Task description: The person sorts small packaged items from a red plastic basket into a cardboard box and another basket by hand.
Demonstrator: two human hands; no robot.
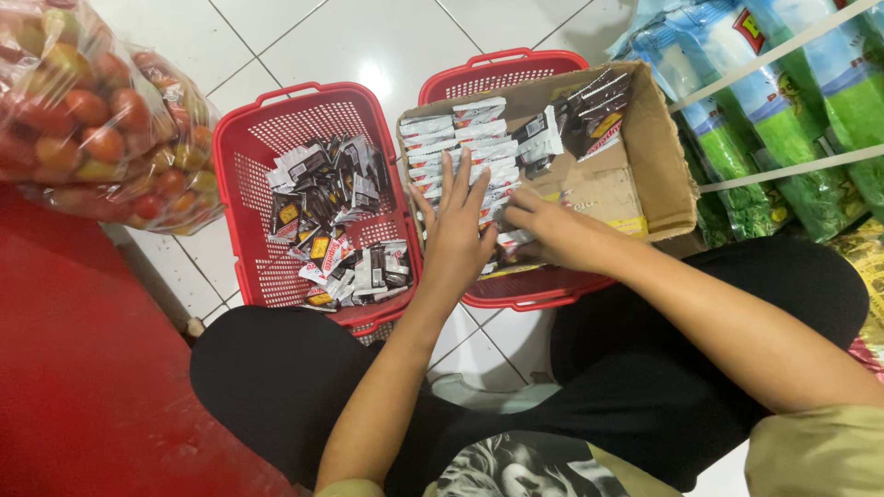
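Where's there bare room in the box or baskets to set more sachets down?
Free: the cardboard box's bare floor right of the white sachet rows, below the dark packets; also the left red basket's near-left corner and far end. Crowded: its middle, heaped with loose sachets, and the box's left side, under the left hand and right hand.

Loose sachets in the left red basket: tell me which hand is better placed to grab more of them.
Left, probably. The left hand lies flat on the white sachets in the cardboard box, right beside the left red basket holding the loose sachets. The right hand sits farther over and would have to cross it.
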